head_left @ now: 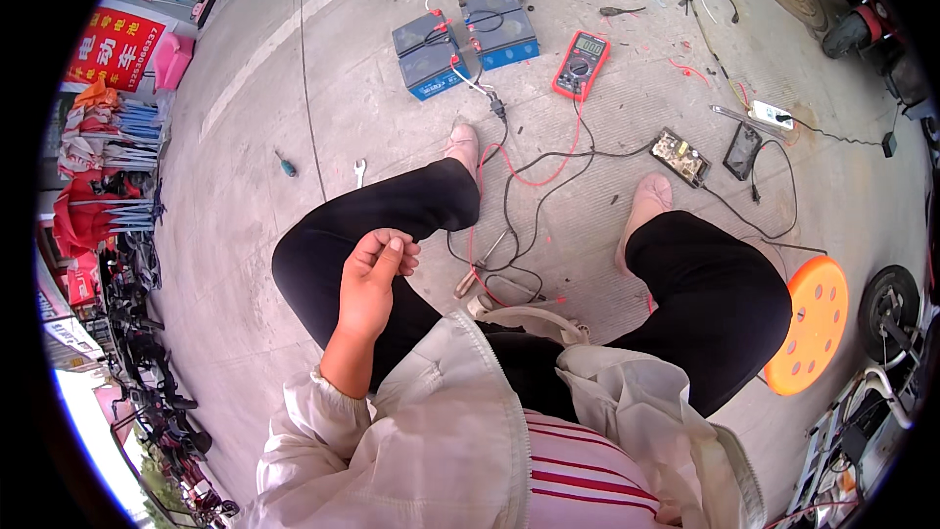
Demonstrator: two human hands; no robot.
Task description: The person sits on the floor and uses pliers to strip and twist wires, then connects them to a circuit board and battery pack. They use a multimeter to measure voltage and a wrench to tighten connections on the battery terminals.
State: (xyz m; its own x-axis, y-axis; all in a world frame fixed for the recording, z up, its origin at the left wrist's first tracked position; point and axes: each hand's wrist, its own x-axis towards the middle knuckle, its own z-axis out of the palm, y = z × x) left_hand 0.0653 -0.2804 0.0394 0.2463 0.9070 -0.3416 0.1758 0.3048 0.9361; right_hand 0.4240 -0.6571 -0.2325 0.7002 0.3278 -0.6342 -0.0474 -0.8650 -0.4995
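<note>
Red-edged, the multimeter lies face up near the blue-sided batteries, presumably so it reads easily, while the left hand hangs over the left thigh, thumb against curled fingers, whether pinching anything I cannot tell, the right hand unseen.

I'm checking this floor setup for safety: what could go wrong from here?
The red lead loops near the left shoe; a shifting foot might snag it and perhaps tug the multimeter.
The circuit board looks uncovered; touching it could give a shock if powered, which I can't tell.
The loose wrench could be stepped on.
</note>
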